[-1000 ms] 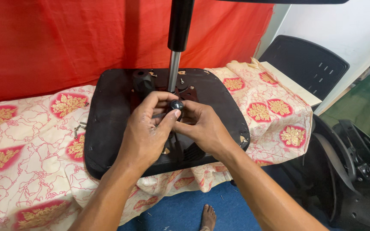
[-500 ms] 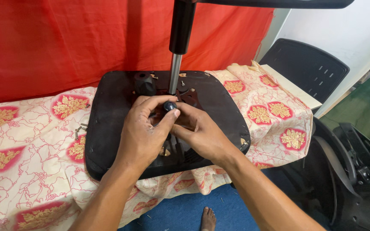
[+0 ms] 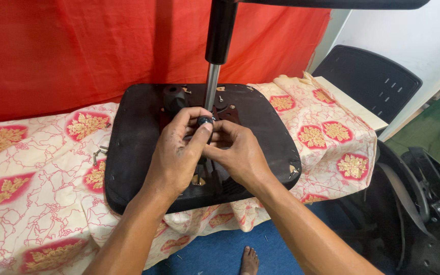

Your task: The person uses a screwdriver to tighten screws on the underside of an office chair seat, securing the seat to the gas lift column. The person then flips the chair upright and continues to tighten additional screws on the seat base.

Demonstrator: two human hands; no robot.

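We pinch a small black knob (image 3: pixel 204 121) w/ left hand (image 3: pixel 176 155) fingers closed on it; right hand (image 3: pixel 238 153) curled, touching the knob, over upturned chair seat (image 3: pixel 133 147) near the gas cylinder (image 3: pixel 212 84).

Both hands, left hand (image 3: pixel 176 153) and right hand (image 3: pixel 240 153), crowd the middle of the upturned black seat base (image 3: pixel 133 153). The upright metal post (image 3: pixel 212 86) blocks the way just behind them. A black knob (image 3: pixel 174 98) stands back left. Bare seat lies open on both sides
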